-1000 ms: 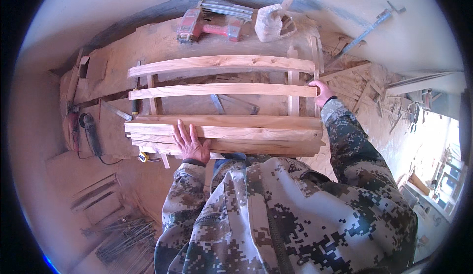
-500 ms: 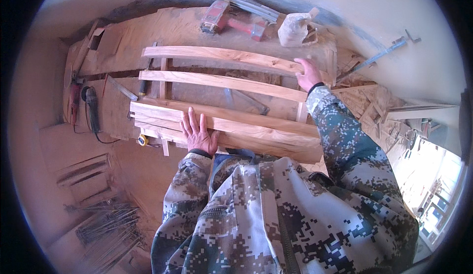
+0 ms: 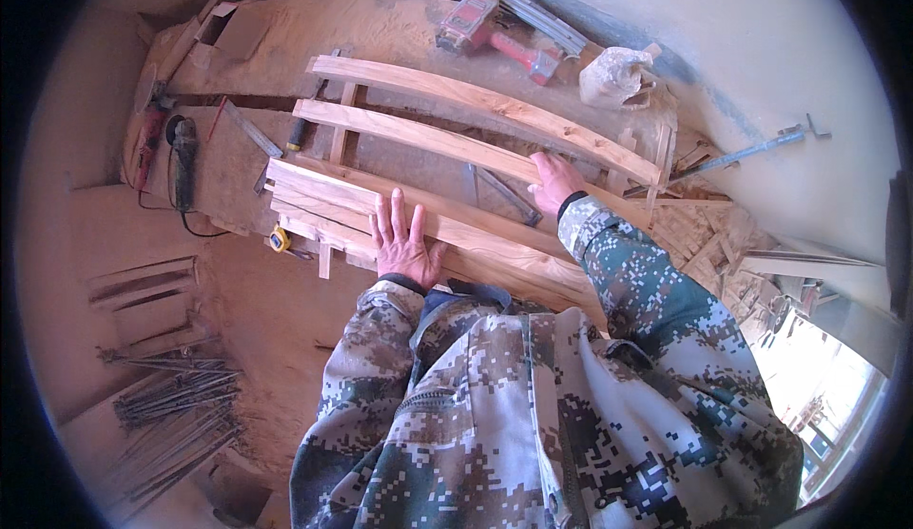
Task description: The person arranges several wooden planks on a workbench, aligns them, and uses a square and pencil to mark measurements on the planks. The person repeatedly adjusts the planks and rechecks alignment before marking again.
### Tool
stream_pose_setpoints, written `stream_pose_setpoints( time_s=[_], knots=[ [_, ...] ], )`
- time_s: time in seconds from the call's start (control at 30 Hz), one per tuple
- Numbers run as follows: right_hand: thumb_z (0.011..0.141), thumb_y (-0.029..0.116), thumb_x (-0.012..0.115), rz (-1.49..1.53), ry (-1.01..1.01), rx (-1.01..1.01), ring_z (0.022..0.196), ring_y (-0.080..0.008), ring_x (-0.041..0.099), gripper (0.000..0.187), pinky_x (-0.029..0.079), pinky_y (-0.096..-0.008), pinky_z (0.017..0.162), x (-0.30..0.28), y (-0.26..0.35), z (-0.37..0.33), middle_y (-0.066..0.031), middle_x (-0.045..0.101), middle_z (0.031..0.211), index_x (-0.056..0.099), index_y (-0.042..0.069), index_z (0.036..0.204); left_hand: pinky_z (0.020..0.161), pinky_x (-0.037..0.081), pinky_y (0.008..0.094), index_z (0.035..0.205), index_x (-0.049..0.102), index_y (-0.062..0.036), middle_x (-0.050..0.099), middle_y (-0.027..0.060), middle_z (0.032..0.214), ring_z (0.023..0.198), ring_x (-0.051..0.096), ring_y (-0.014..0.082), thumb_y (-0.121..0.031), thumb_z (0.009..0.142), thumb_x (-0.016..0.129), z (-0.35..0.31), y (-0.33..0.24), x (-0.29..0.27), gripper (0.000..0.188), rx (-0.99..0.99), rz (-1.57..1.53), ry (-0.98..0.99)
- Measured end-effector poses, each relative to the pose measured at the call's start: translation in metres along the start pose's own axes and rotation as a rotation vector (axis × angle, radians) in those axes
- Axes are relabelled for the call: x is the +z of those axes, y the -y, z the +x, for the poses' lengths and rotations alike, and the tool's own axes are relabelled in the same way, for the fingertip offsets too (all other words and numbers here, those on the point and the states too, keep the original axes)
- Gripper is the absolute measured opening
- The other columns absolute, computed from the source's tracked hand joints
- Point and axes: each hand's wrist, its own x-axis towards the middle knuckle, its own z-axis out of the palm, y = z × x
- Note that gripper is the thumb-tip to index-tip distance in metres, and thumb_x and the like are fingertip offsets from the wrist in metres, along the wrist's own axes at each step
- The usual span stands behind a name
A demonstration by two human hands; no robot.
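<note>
My left hand lies flat, fingers spread, on a stack of wooden boards along the bench's near edge. My right hand is closed on the middle wooden strip, thumb on its near side; its fingertips partly hide the edge there. Beyond it runs another wooden strip, apart from both hands. These long pieces rest on short wooden crosspieces. Between the middle strip and the boards lies a metal square. My right sleeve covers the boards' right end.
At the back of the workbench lie a red nail gun, metal strips and a whitish bag. Angle grinders, a chisel-like tool and a yellow tape measure lie left. A blue bar clamp sticks out right.
My right hand has moved from the far strip nearer to me, onto the middle strip. My left hand stays flat on the boards. The whole view has shifted and tilted a little.
</note>
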Motion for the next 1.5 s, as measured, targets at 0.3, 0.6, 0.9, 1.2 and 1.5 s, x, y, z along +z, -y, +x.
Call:
stream_pose_setpoints(
  time_s=[0.3,0.6,0.9,1.2,1.5],
  knots=[
    [0.077,0.017,0.076,0.059,-0.028,0.036,0.107,-0.0411,0.063,0.054,0.051,-0.0498,0.092,0.001,0.000,-0.006,-0.0194,0.067,0.116,0.055,0.008,0.126,0.121,0.006,0.0603,0.141,0.044,-0.0075,0.014,0.0235,0.163,0.150,0.007,0.0475,-0.049,0.082,0.065,0.001,-0.006,-0.008,0.075,-0.061,-0.025,0.034],
    [0.075,0.014,0.077,0.090,-0.134,0.038,0.109,-0.0393,0.062,0.054,0.050,-0.0482,0.094,0.007,0.003,-0.003,-0.0177,0.068,0.116,0.057,0.012,0.124,0.121,0.006,0.0607,0.141,0.045,-0.0085,0.015,0.0228,0.163,0.150,0.007,0.0477,-0.051,0.081,0.065,-0.001,-0.006,-0.013,0.076,-0.069,-0.052,0.029],
    [0.074,0.015,0.077,0.247,-0.275,-0.143,0.107,-0.0377,0.062,0.046,0.051,-0.0464,0.092,-0.014,0.007,0.008,-0.0175,0.067,0.111,0.063,0.009,0.117,0.119,0.004,0.0646,0.143,0.039,-0.0059,0.013,0.0260,0.162,0.149,0.006,0.0509,-0.044,0.080,0.068,0.001,-0.002,-0.006,0.079,0.005,-0.036,-0.003],
    [0.071,0.011,0.082,-0.018,-0.225,0.181,0.118,-0.0376,0.058,0.055,0.044,-0.0449,0.105,-0.041,-0.087,0.024,-0.0190,0.064,0.121,0.060,0.004,0.121,0.120,0.003,0.0623,0.142,0.044,-0.0081,0.013,0.0229,0.164,0.150,0.004,0.0481,-0.049,0.083,0.063,-0.002,-0.001,-0.003,0.074,0.003,-0.017,-0.007],
    [0.070,0.015,0.083,0.304,-0.068,0.166,0.099,-0.0240,0.068,0.045,0.051,-0.0378,0.090,-0.040,-0.125,0.033,-0.0150,0.073,0.103,0.069,0.001,0.111,0.120,0.004,0.0631,0.143,0.042,-0.0078,0.013,0.0233,0.163,0.150,0.005,0.0485,-0.045,0.081,0.066,-0.005,0.003,0.000,0.077,0.020,-0.013,-0.028]
  ],
)
